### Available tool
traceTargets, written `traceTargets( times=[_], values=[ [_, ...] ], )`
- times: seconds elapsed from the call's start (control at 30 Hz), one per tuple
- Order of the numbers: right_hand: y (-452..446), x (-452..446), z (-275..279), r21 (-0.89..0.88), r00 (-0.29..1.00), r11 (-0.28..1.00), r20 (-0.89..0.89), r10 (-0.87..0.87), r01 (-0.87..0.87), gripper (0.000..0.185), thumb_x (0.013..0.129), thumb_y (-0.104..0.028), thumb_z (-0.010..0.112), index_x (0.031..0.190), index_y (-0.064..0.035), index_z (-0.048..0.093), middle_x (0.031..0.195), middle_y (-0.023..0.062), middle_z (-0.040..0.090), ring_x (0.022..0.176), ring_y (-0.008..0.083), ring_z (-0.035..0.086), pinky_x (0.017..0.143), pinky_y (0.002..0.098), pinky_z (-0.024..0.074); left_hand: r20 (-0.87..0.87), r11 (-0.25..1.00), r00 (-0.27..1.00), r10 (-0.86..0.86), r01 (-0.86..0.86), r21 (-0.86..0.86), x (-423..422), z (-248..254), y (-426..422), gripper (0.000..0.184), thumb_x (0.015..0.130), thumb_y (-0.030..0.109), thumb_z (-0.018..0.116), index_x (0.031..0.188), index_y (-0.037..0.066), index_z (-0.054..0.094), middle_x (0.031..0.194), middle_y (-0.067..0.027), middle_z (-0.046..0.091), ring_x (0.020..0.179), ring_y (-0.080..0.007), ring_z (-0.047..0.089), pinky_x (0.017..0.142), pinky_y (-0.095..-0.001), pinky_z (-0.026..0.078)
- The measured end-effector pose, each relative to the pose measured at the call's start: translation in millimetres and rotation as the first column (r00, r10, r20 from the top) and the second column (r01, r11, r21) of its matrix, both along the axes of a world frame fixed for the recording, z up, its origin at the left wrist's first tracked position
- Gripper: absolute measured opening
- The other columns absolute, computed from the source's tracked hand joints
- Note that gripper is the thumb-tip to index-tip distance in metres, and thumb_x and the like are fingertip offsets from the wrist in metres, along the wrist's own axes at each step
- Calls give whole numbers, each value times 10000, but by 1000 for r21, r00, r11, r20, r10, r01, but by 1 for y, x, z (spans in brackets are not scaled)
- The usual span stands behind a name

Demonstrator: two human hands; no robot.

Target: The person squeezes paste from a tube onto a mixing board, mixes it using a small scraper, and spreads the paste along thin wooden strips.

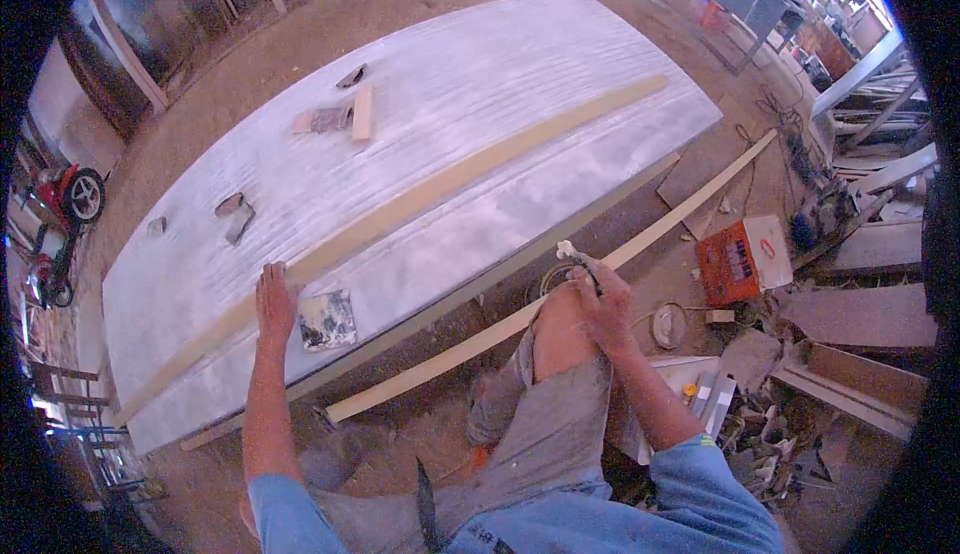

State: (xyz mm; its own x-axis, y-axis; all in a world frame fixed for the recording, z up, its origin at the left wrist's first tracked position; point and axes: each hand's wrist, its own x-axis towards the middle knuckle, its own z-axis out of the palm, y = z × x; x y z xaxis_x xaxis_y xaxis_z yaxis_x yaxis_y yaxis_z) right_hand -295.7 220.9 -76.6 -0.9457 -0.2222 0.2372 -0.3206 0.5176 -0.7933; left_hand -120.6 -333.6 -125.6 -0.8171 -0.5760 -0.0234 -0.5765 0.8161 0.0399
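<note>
A long yellowish wooden strip (pixel 450 182) lies along a large white board (pixel 440 84). My left hand (pixel 275 299) touches the strip near its left part; its fingers look bent around the edge. Just right of that hand, a small square plate (pixel 327 320) smeared with dark and pale paste rests on the board. My right hand (pixel 603 304) is closed on a thin dark tool beside my knee, off the board's near edge. On the tool's tip sits a lump of whitish paste (pixel 568 250).
A second long strip (pixel 450 361) runs below the board's near edge. Wood blocks (pixel 362 114) and sandpaper pieces (pixel 240 224) lie on the board. Right are a red crate (pixel 728 266), a round lid (pixel 668 325) and scrap wood. A red motorbike (pixel 62 224) stands far left.
</note>
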Motion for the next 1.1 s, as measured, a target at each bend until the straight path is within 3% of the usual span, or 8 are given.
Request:
traceTargets(
  times=[0.1,0.2,0.37,0.57,0.73,0.83,0.97,1.1],
  values=[
    [-1,0,1,-5,995,1000,-91,29,-30,275,899,-160,635,1126,-9,673,1077,198,696,1015,354,668,907,427,517,-197,883,918,-345,247,-398,20,-15,-12,457,874,251,647,1282,64,562,1315,-230,544,1219,-397,512,1036,-471,421],
    [-3,4,4,-15,993,1000,-116,21,-23,279,883,-154,643,1119,-8,675,1060,193,699,1000,361,670,898,428,520,163,980,980,-118,141,-142,27,30,14,307,852,203,653,1121,59,616,1223,-208,578,1086,-396,560,955,-463,462],
    [2,6,-7,-10,985,1000,-173,6,-8,260,900,-138,620,1111,5,672,1039,193,702,975,341,681,869,412,524,-209,924,907,-366,328,-198,82,17,-8,169,849,196,648,959,67,650,1043,-169,639,1012,-365,585,901,-454,484],
    [-13,17,17,-71,838,964,-514,183,-255,232,896,-90,614,1088,22,682,1023,191,695,957,350,668,872,426,523,-421,989,907,-14,75,128,136,34,25,419,805,372,770,1100,83,700,1205,-147,663,1197,-333,577,1070,-438,418],
    [-92,50,127,240,630,907,-657,415,-347,237,879,-73,641,1104,-10,684,1056,155,693,1011,328,654,914,439,503,-12,967,999,-53,54,247,145,123,94,491,770,537,747,909,68,696,866,-157,695,849,-337,670,797,-442,516],
    [-115,39,122,362,503,823,-660,557,-437,273,872,-62,637,1142,-52,679,1086,136,691,1015,307,650,907,424,498,-117,967,991,-72,98,237,156,130,110,499,790,551,723,783,57,658,710,-151,645,694,-337,642,660,-448,495],
    [-109,60,133,466,712,688,-158,684,-557,300,905,-125,617,1197,-68,650,1106,162,680,997,329,652,872,419,497,-405,965,912,-72,166,201,173,132,116,530,809,568,698,749,45,639,697,-156,637,704,-333,641,649,-431,497],
    [-101,58,108,474,713,574,185,676,-668,344,947,-248,583,1237,-67,626,1141,198,661,1069,339,634,880,421,498,-25,931,1000,-19,26,364,171,161,134,569,847,606,628,771,43,659,712,-174,647,718,-354,645,685,-464,493]
  ],
)
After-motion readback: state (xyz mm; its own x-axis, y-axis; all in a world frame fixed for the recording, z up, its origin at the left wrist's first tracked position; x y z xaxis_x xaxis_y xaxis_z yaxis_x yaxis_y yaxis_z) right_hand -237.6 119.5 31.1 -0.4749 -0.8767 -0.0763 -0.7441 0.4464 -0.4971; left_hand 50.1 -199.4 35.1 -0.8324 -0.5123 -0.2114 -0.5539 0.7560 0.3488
